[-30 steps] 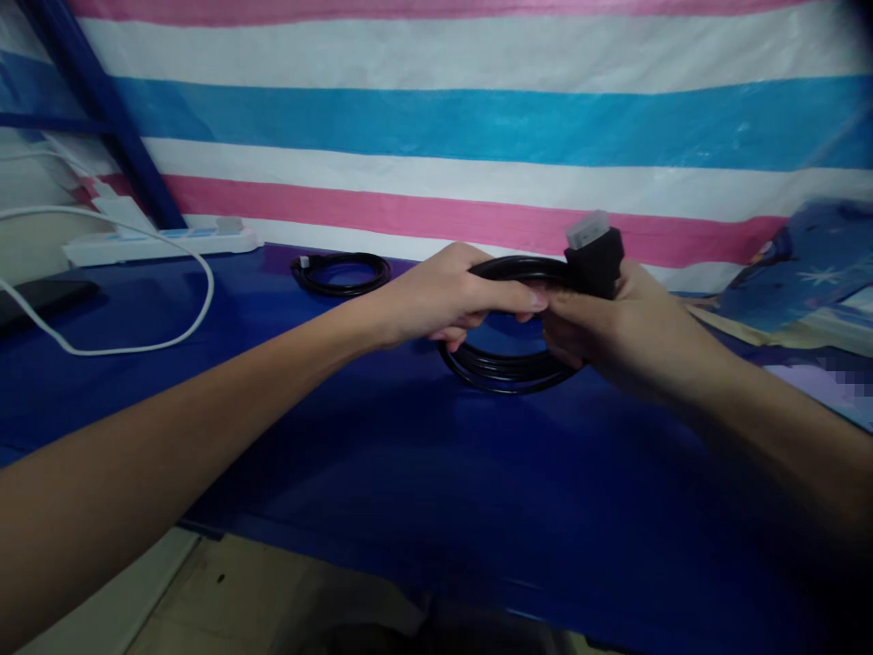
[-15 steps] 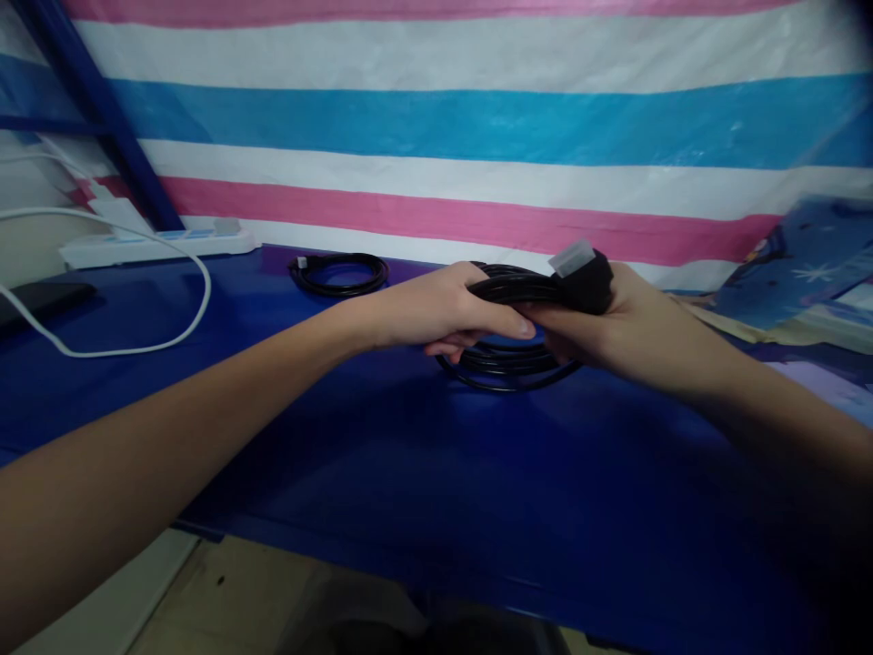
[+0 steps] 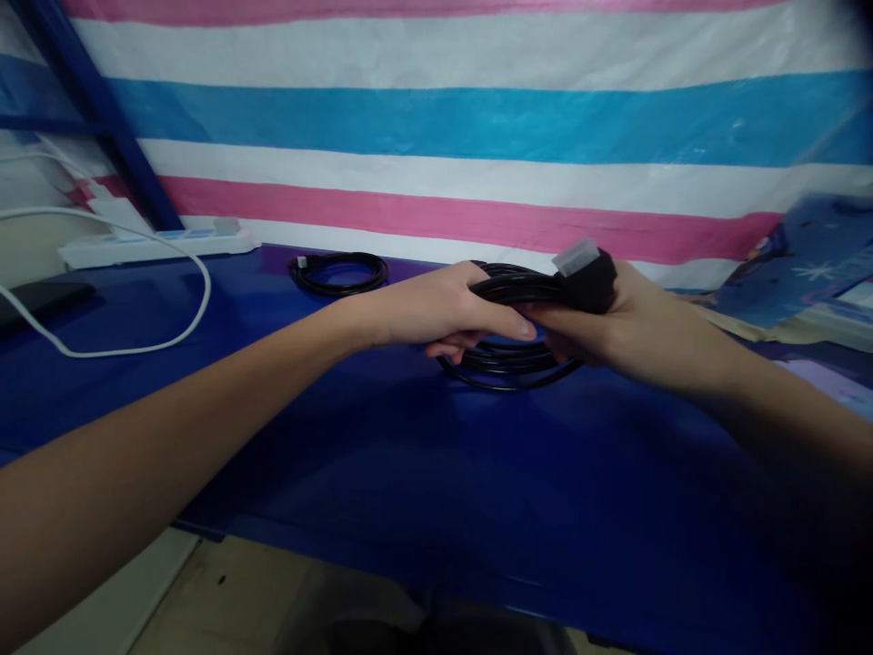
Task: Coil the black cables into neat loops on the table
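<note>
Both hands grip a coiled black cable (image 3: pixel 515 364) above the blue table. My left hand (image 3: pixel 456 309) is closed around the coil's left side, its thumb stretched along the upper strands. At the right, my right hand (image 3: pixel 614 327) is closed on the coil near a thick black connector (image 3: pixel 592 280) with a clear plastic cap on its end. Most of the right fingers are hidden behind the hand and cable. A second, smaller coil of black cable (image 3: pixel 345 275) lies on the table behind my left forearm, a pale tip at its left end.
A white power strip (image 3: pixel 197 244) with a plugged-in charger (image 3: pixel 121 216) stands at the back left. Its white cord (image 3: pixel 136 351) loops over the blue table (image 3: pixel 436 482). A dark flat object (image 3: pixel 47 303) lies at far left. A striped sheet (image 3: pixel 436 127) hangs behind. Papers (image 3: pixel 828 387) lie at right.
Hardly anything differs. The connector and my right hand have shifted very slightly to the right, while both hands keep their hold on the coil.
</note>
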The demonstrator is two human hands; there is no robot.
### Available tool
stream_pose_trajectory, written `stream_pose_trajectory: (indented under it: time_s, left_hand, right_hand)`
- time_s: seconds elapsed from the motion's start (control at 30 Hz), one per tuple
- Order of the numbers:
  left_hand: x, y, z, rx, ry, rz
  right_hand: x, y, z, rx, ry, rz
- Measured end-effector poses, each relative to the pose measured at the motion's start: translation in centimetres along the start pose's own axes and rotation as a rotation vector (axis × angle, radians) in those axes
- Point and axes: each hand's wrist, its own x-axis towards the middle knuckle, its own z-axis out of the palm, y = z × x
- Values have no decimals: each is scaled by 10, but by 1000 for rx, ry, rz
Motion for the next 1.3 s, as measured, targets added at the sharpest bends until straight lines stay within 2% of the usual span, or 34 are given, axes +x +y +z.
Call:
stream_pose_trajectory:
  time_s: [0.1,0.33,1.07,1.3]
  left_hand:
    - [0,0,0,3,-9,-1]
    - [-1,0,0,11,-1,-3]
    - [0,0,-2,41,-21,2]
    - [-1,0,-1,41,-20,2]
  right_hand:
    - [0,1,0,-62,-54,-29]
    - [-1,0,0,-51,-75,-28]
    - [0,2,-2,-120,-59,-62]
    - [0,2,0,-100,-66,-33]
